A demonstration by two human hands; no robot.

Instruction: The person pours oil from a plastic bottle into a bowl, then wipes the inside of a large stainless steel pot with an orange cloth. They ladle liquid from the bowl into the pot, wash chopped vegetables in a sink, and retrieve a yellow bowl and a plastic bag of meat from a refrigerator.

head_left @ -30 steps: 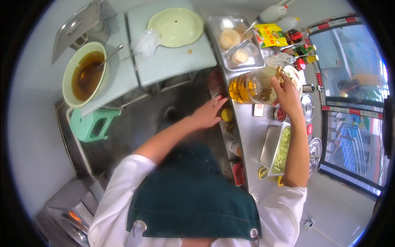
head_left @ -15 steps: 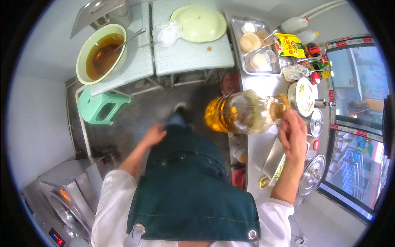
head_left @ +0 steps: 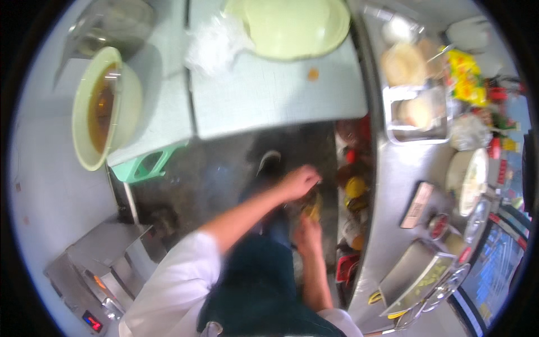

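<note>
Low over the floor, in front of the dark green apron (head_left: 252, 281), my right hand (head_left: 309, 235) is closed at the neck of a large clear bottle of yellow oil (head_left: 312, 210). Only a blurred yellow part of the bottle shows between my hands; most of its body is hidden. My left hand (head_left: 300, 182) is just beyond the bottle's top, its fingers drawn together. Whether they pinch a cap or another small thing is lost in the blur.
Ahead stand pale tables with a green lid (head_left: 297, 28), a plastic bag (head_left: 216, 45) and a bowl of brown liquid (head_left: 101, 109). A green stool (head_left: 149, 164) stands below. At right, a steel counter (head_left: 387, 219) carries a tray (head_left: 418, 137), pots and a steel container (head_left: 412, 275).
My right hand has brought the oil bottle from the steel counter's edge down toward my middle. My left hand has reached across to it. The view has shifted closer to the tables.
</note>
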